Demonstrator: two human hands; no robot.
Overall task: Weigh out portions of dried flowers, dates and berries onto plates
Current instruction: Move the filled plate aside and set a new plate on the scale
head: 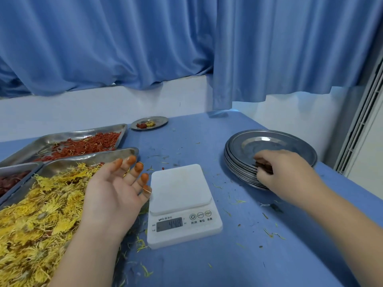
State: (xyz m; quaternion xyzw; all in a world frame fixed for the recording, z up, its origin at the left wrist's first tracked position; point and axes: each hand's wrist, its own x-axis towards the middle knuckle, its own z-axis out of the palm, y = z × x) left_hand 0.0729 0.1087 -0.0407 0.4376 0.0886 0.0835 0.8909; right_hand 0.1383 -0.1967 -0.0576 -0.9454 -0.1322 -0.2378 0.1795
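I see the left hand [112, 195] wide open, palm up, holding nothing. Its fingertips [138, 167] are stained orange. It hangs over the edge of the tray of yellow dried flowers [41, 204], just beside the white scale [182, 204]. The right hand [284, 172] is well apart from it, at the near rim of the stack of metal plates [269, 141]. Its fingers are curled there over something dark. I cannot tell what it holds. The red berries [83, 147] lie in a tray behind the flowers.
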